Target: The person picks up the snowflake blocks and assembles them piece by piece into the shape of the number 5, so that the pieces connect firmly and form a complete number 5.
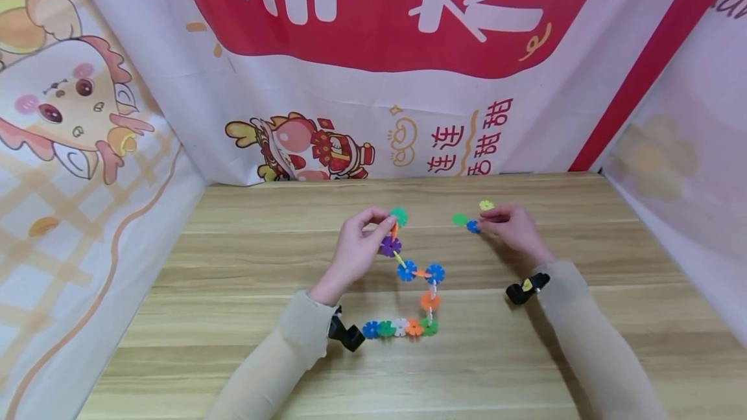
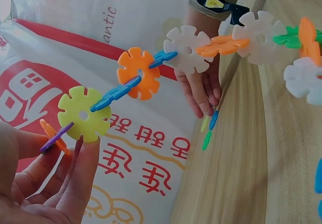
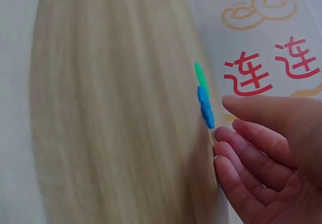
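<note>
My left hand pinches the upper end of a chain of slotted plastic snowflake discs, close to a purple disc and a teal disc. From there the chain zigzags through a blue disc and an orange disc to a row that ends at another blue disc. In the left wrist view, a yellow disc is right at the fingertips. My right hand is low over the table with thumb and fingers apart, fingertips right beside a loose blue disc.
A loose green disc lies next to the loose blue one, and a yellow-green disc lies just behind. Printed cloth hangs along the back edge of the wooden table and at both sides.
</note>
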The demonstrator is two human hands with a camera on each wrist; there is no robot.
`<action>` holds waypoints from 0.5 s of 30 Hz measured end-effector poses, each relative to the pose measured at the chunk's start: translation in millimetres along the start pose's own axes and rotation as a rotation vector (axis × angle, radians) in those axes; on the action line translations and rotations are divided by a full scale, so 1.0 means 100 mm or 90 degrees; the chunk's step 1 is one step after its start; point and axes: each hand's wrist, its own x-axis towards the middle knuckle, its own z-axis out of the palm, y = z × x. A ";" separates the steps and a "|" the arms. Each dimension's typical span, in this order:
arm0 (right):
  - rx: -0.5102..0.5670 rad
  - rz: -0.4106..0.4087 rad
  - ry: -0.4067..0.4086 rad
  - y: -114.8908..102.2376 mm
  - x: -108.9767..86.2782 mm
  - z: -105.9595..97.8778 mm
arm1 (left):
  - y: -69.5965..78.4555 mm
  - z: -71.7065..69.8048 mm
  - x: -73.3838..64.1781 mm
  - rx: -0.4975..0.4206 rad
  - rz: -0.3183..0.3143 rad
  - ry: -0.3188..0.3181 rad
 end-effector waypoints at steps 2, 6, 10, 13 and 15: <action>-0.017 0.015 -0.010 0.00 0.02 0.00 | 0.00 0.00 0.00 -0.007 0.003 0.001; -0.056 0.033 -0.031 -0.03 0.05 -0.01 | -0.01 0.00 0.00 -0.013 0.008 -0.001; -0.075 0.041 -0.046 -0.05 0.08 -0.01 | -0.02 0.00 0.00 -0.010 0.011 -0.003; -0.076 0.050 -0.055 -0.05 0.10 -0.01 | -0.01 0.01 0.00 -0.008 0.015 -0.002; -0.067 0.061 -0.059 -0.05 0.12 -0.01 | -0.01 0.01 0.00 -0.010 0.017 -0.002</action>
